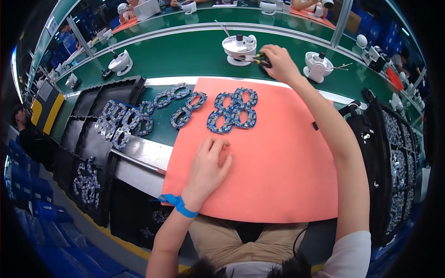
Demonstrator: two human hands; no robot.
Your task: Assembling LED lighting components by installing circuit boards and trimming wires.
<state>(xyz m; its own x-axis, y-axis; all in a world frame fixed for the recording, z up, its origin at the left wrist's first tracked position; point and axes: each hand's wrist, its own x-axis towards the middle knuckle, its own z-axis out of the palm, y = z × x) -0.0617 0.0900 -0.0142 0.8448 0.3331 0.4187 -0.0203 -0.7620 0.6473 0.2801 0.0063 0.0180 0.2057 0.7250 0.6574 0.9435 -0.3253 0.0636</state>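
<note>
My right hand (280, 66) is stretched far forward, closed around the dark handles with yellow trim of a pair of pliers (263, 61). The pliers' metal jaws lie at the front of a white bowl-shaped device (237, 48) standing on the green bench; whether they touch it I cannot tell. On the salmon-coloured mat (278, 176) my left hand (211, 167) rests with loosely bent fingers, thumb apart, and holds nothing. Just beyond its fingertips sits a panel of joined blue ring-shaped circuit boards (232, 111). Another pair of joined boards (187, 110) crosses the mat's left edge.
More ring-shaped boards (123, 121) are heaped at the left by black divided trays (85, 125). Further white devices stand left (121, 63) and right (319, 67). Black racks of boards (371, 162) line the right side. Other people work across the bench.
</note>
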